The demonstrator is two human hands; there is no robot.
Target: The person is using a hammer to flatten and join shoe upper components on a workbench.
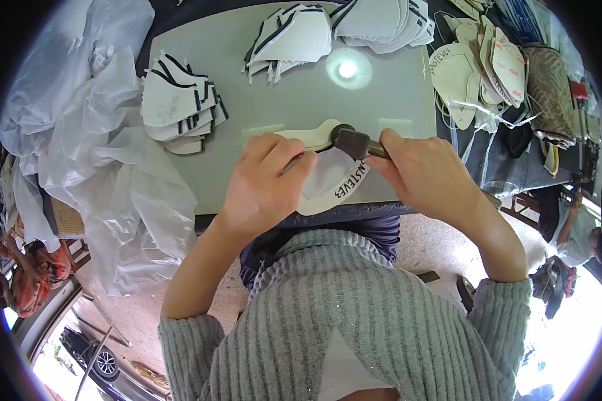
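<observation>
My right hand (425, 167) grips a hammer (351, 142) by its handle. The dark hammer head rests on or just over the upper edge of a cream shoe-upper piece (319, 202). This piece is curved around an opening, with dark lettering along its right side, and lies near the table's front edge. Closed at the piece's left side, my left hand (267, 175) pinches a thin dark metal tool (291, 164), of which only a short length shows. My left fingers hide part of the piece, so I cannot tell whether they also press on it.
White cut pieces with black edging lie stacked at the table's left (180, 110) and back (294, 37). More cream lettered pieces (456, 73) are heaped at the right, beside a patterned brown roll (548, 83). Clear plastic sheeting (124, 180) drapes down the left. People are at both sides.
</observation>
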